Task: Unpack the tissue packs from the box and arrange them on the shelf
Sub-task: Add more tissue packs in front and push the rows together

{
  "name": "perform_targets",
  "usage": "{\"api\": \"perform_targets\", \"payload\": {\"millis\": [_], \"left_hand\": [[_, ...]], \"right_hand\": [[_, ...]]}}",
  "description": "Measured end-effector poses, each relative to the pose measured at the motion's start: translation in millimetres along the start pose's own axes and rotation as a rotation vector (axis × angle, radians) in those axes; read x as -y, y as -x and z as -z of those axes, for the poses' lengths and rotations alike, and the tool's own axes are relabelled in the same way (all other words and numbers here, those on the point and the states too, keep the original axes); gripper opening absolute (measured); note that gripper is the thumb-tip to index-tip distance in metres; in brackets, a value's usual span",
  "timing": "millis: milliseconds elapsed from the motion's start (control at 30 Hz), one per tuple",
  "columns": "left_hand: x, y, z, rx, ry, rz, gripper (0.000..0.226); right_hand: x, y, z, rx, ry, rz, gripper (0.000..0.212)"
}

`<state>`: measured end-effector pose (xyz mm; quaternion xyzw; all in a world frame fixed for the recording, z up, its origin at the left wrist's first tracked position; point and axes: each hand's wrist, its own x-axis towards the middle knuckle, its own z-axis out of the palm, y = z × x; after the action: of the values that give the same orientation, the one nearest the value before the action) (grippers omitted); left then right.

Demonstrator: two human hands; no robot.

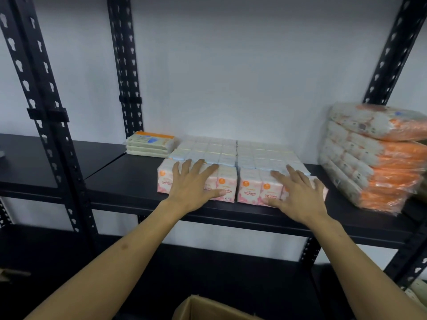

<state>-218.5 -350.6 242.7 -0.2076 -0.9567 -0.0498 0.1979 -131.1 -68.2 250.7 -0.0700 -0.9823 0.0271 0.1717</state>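
Both my hands are flat on the front packs (250,189) on the shelf (129,179), left hand (196,183) and right hand (298,195) with fingers spread, gripping nothing. Rows run left-right, labels facing me. Box (208,308) sits below.

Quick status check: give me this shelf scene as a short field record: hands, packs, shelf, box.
left hand: flat, fingers spread, on the left pink pack block
right hand: flat, fingers spread, on the right pink pack block
pink blocks: side by side at the shelf front edge
behind them: pale blue packs
far right: orange-wrapped stack
back left: cream packs
box: below the shelf, open, contents not visible
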Motion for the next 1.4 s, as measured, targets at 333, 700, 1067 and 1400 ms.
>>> {"api": "perform_targets", "payload": {"millis": [333,700,1067,1400], "left_hand": [[3,-7,-9,-0.024,0.011,-0.011,0.085],[8,-20,21,0.163,0.056,-0.029,0.087],[64,-37,38,0.133,0.661,0.494,0.064],[62,-37,23,-0.002,0.737,0.583,0.065]], "right_hand": [[-5,-6,-15,-0.102,0.078,0.041,0.085],[-4,-19,26,0.080,0.012,0.009,0.099],[-42,-23,10,-0.014,-0.967,-0.301,0.076],[-53,-36,-7,-0.023,-0.895,-0.292,0.095]]}}
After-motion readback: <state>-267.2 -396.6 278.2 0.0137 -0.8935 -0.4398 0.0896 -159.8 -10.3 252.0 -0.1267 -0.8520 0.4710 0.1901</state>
